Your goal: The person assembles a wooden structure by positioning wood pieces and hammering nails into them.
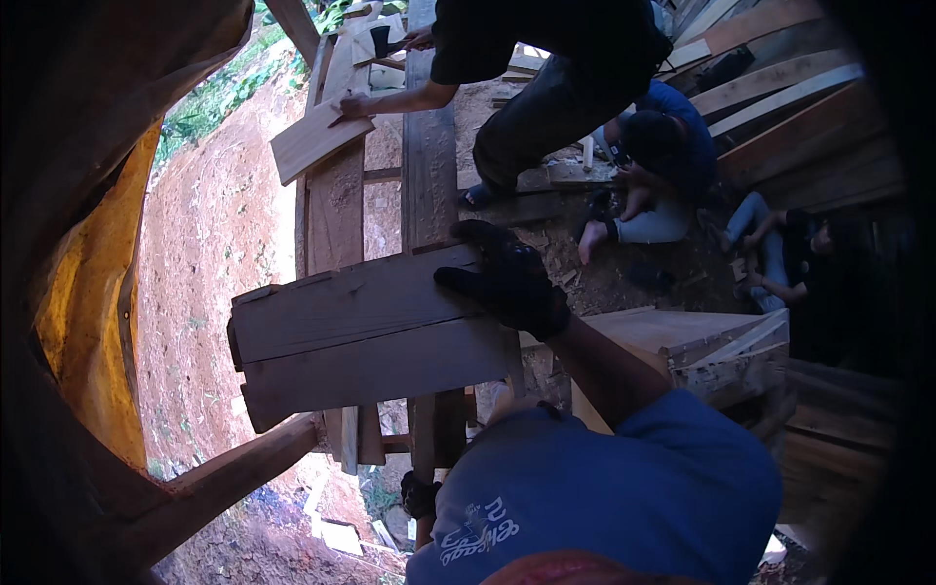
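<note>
In front of me is a wide pale wooden board (361,327) with a dark lengthwise line, either a crack or a seam between two pieces. It lies crosswise above long timber beams. My right hand (512,278), in a black glove, grips the board at its right end. The thumb rests on the face and the other fingers reach toward the far edge. Low in the picture, beside my blue shirt, my left hand (419,495) also wears a dark glove. Its fingers are too dark and partly hidden to make out, and nothing held shows there.
Across the beams (429,166) a person in dark clothes handles another board (317,141). Two people sit on the ground at the right, near stacked planks (799,107). A wooden box-like piece (726,356) stands right of my arm. A yellow sheet (93,302) hangs at left.
</note>
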Action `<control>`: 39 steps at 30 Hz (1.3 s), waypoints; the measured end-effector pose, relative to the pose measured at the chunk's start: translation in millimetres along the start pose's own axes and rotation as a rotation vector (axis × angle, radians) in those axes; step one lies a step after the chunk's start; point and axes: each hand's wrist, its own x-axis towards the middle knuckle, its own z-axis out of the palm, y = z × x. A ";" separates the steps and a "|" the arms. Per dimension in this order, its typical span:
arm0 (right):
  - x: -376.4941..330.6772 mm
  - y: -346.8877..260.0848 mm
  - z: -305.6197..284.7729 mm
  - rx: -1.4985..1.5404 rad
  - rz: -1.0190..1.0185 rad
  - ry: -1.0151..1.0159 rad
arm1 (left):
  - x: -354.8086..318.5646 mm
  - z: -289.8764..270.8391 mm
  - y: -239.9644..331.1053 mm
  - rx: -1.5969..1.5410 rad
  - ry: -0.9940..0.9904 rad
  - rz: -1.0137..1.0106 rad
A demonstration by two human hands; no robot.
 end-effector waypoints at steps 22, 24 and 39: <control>-6.3 23.8 9.4 -0.021 -0.040 0.028 | 43.1 -10.8 8.2 0.173 -0.235 -0.100; -7.3 26.3 11.1 0.004 -0.050 0.047 | 46.2 -15.4 12.0 0.165 -0.253 -0.075; -3.2 23.2 7.8 -0.012 -0.038 0.014 | 98.3 -21.6 53.1 0.003 -0.377 0.191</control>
